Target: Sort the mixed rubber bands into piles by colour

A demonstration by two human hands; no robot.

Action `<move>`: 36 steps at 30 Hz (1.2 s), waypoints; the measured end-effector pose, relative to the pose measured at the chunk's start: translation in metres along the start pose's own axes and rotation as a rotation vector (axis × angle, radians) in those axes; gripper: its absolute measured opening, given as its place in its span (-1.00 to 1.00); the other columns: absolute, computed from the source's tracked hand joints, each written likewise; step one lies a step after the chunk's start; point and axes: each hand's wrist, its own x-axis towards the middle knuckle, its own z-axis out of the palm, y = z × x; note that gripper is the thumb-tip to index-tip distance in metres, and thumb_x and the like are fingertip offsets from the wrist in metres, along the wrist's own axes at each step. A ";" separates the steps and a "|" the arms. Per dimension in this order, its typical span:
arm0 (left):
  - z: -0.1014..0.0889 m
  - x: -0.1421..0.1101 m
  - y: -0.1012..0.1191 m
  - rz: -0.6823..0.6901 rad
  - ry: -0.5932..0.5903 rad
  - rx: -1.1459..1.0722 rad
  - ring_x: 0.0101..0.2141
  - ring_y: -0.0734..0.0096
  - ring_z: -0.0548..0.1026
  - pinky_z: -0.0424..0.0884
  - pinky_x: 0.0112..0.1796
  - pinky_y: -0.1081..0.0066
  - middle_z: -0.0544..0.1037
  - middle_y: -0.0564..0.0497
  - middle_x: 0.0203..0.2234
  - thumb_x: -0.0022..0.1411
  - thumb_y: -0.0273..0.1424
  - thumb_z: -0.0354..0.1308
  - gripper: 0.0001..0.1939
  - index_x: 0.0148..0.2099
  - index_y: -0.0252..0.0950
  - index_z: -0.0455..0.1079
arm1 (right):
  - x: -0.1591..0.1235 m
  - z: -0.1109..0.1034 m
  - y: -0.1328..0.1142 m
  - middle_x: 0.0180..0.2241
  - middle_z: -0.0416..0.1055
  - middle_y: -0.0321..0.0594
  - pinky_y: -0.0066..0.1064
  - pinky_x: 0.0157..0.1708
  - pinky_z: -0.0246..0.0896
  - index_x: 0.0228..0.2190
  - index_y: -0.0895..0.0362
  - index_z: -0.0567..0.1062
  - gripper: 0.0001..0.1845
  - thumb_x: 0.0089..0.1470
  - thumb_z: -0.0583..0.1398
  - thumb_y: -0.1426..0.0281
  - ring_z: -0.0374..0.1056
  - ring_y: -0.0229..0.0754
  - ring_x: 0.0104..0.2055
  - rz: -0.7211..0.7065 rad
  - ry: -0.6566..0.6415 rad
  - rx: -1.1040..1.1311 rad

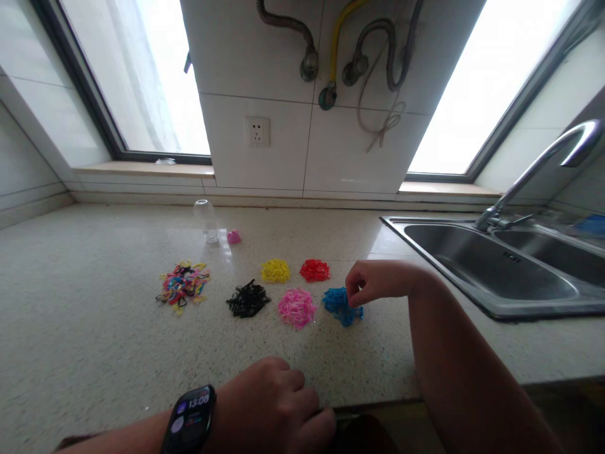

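My right hand (373,282) is at the right side of a pile of blue rubber bands (341,305). Its fingers are pinched together; whatever is between them is too small to make out. At the counter's front edge rests my left hand (278,403), curled in a loose fist with its inside hidden, a watch (189,416) on the wrist. Nearby lie separate piles of pink bands (297,308), red bands (315,270), yellow bands (275,270) and black bands (248,299). Farther left sits a mixed-colour pile (183,285) of bands.
A clear plastic bottle (205,221) stands upside down toward the back, beside a pink cap (233,236). On the right a steel double sink (444,302) with a faucet (539,170) is set into the speckled counter (94,353). Hoses (335,44) hang on the tiled wall.
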 end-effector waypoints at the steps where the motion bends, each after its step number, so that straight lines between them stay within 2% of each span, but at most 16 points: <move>1: 0.000 0.000 0.000 -0.003 -0.007 -0.001 -0.63 0.42 0.32 0.11 -0.68 0.31 0.40 0.14 -0.60 0.31 -0.43 0.14 -0.87 -0.31 -0.26 0.26 | 0.001 0.000 0.000 -0.48 0.53 -0.24 -0.44 -0.46 0.10 -0.36 0.15 0.66 -0.67 -0.05 0.31 0.15 0.30 -0.27 -0.47 0.021 -0.011 -0.008; 11: 0.004 -0.001 0.000 -0.013 0.000 -0.030 -0.63 0.41 0.32 0.10 -0.67 0.30 0.39 0.13 -0.59 0.32 -0.41 0.13 -0.88 -0.29 -0.27 0.26 | 0.009 0.005 -0.013 -0.46 0.53 -0.22 -0.43 -0.44 0.12 -0.36 0.16 0.64 -0.65 -0.03 0.30 0.12 0.31 -0.26 -0.46 0.016 -0.018 0.025; 15: 0.002 -0.001 0.000 -0.016 -0.003 -0.034 -0.62 0.40 0.33 0.10 -0.66 0.30 0.39 0.13 -0.59 0.33 -0.42 0.11 -0.89 -0.28 -0.27 0.27 | 0.008 0.004 -0.017 -0.46 0.50 -0.20 -0.42 -0.41 0.15 -0.40 0.18 0.62 -0.60 0.10 0.21 0.09 0.31 -0.25 -0.44 -0.039 0.006 0.156; 18: 0.000 -0.001 0.000 -0.015 -0.021 -0.038 -0.61 0.41 0.33 0.11 -0.65 0.31 0.40 0.13 -0.59 0.34 -0.42 0.11 -0.90 -0.28 -0.27 0.26 | 0.007 0.001 -0.016 -0.49 0.45 -0.20 -0.41 -0.40 0.14 -0.38 0.18 0.63 -0.54 0.17 0.13 0.08 0.28 -0.26 -0.44 -0.077 0.114 0.213; 21: -0.001 -0.001 0.000 -0.020 -0.031 -0.046 -0.61 0.41 0.33 0.11 -0.64 0.32 0.40 0.13 -0.58 0.34 -0.41 0.11 -0.89 -0.27 -0.27 0.26 | 0.010 0.000 -0.013 -0.53 0.37 -0.24 -0.41 -0.46 0.08 -0.37 0.18 0.63 -0.53 0.18 0.12 0.08 0.19 -0.29 -0.50 -0.058 0.241 0.234; 24: 0.000 -0.001 0.000 -0.020 -0.029 -0.047 -0.61 0.40 0.32 0.11 -0.64 0.31 0.39 0.12 -0.58 0.35 -0.40 0.09 -0.89 -0.27 -0.27 0.25 | 0.020 0.000 -0.004 -0.56 0.28 -0.28 -0.40 -0.52 0.00 -0.39 0.19 0.61 -0.55 0.17 0.12 0.09 0.10 -0.31 -0.55 -0.028 0.420 0.259; 28: 0.001 -0.002 0.000 -0.013 -0.021 -0.044 -0.61 0.40 0.31 0.10 -0.65 0.29 0.39 0.12 -0.58 0.35 -0.40 0.09 -0.90 -0.27 -0.27 0.26 | 0.038 0.003 0.017 -0.60 0.18 -0.33 -0.39 -0.55 -0.09 -0.42 0.18 0.59 -0.53 0.15 0.10 0.06 0.03 -0.32 -0.58 -0.017 0.689 0.323; 31: 0.002 -0.004 0.000 -0.015 -0.014 -0.042 -0.60 0.41 0.31 0.09 -0.64 0.30 0.38 0.13 -0.59 0.35 -0.39 0.09 -0.90 -0.26 -0.27 0.27 | 0.053 0.006 0.038 -0.63 0.10 -0.38 -0.39 -0.57 -0.17 -0.42 0.18 0.57 -0.51 0.14 0.09 0.04 -0.04 -0.33 -0.61 0.024 0.835 0.434; 33: 0.002 -0.004 0.000 -0.016 -0.007 -0.037 -0.61 0.41 0.31 0.09 -0.65 0.30 0.37 0.13 -0.59 0.34 -0.39 0.09 -0.90 -0.26 -0.26 0.28 | 0.063 0.009 0.050 -0.63 0.10 -0.38 -0.39 -0.58 -0.19 -0.42 0.19 0.56 -0.51 0.12 0.08 0.03 -0.04 -0.33 -0.61 0.055 0.891 0.489; 36: 0.001 -0.004 -0.001 -0.008 -0.002 -0.033 -0.61 0.42 0.30 0.09 -0.67 0.30 0.36 0.13 -0.59 0.34 -0.41 0.09 -0.93 -0.24 -0.27 0.30 | 0.077 0.012 0.059 -0.63 0.14 -0.36 -0.40 -0.57 -0.17 -0.43 0.19 0.55 -0.48 0.10 0.08 0.00 -0.02 -0.32 -0.60 0.080 0.883 0.490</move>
